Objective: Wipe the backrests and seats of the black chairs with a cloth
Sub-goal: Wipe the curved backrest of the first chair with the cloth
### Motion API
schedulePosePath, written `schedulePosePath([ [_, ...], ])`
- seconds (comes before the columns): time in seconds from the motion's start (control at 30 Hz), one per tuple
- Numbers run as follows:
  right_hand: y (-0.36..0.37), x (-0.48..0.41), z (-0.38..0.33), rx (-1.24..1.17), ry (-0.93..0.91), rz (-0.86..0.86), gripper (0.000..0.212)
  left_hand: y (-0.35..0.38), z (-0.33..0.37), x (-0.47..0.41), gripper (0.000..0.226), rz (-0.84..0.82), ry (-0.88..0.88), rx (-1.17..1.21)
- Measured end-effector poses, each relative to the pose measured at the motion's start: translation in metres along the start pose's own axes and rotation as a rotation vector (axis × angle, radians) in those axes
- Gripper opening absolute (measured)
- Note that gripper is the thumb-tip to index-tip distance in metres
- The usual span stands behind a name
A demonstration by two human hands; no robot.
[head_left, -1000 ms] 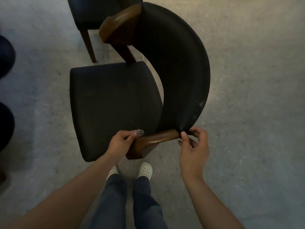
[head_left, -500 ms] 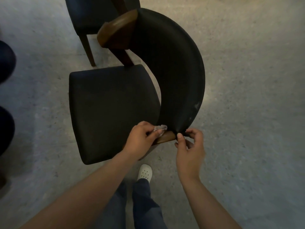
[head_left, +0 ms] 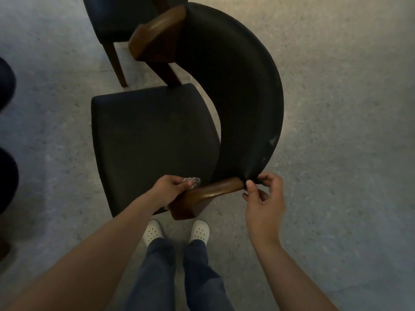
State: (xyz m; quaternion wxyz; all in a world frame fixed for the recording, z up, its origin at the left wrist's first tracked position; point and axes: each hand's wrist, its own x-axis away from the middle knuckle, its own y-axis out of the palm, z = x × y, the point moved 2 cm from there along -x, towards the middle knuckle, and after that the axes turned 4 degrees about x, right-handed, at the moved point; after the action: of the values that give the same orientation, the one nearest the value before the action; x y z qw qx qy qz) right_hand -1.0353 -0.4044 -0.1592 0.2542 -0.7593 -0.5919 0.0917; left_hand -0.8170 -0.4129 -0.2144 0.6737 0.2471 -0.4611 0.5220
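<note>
The black chair [head_left: 224, 63] stands at my feet, curved backrest [head_left: 244, 104] to the right, seat [head_left: 152, 140] to the left, with a second black chair [head_left: 121, 16] beyond it, so I judge most of the wiping is left. My right hand [head_left: 265, 198] pinches the backrest's near end between thumb and fingers; my left hand [head_left: 169, 189] grips the small crumpled cloth [head_left: 192, 181] at the wooden armrest [head_left: 212, 190], beside the seat's edge. Pale marks [head_left: 272, 140] on the backrest's outer rim look unwiped.
</note>
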Motion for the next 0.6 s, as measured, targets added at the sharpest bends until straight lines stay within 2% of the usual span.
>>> schedulePosePath([
  [0.17,0.001,0.001,0.000,0.013,0.014,0.014,0.024,-0.004,-0.008,0.002,0.023,0.131,0.050,0.045],
  [0.3,0.003,0.006,-0.002,-0.020,0.065,0.044,0.020,-0.012,0.011,0.025,0.018,0.329,0.287,0.104],
  [0.4,0.002,0.014,-0.005,-0.124,0.135,0.074,0.019,-0.008,0.032,0.047,0.009,0.308,0.465,0.093],
  [0.6,0.001,0.030,-0.004,-0.199,0.227,0.046,0.019,0.013,0.073,0.071,0.025,0.287,0.658,0.007],
])
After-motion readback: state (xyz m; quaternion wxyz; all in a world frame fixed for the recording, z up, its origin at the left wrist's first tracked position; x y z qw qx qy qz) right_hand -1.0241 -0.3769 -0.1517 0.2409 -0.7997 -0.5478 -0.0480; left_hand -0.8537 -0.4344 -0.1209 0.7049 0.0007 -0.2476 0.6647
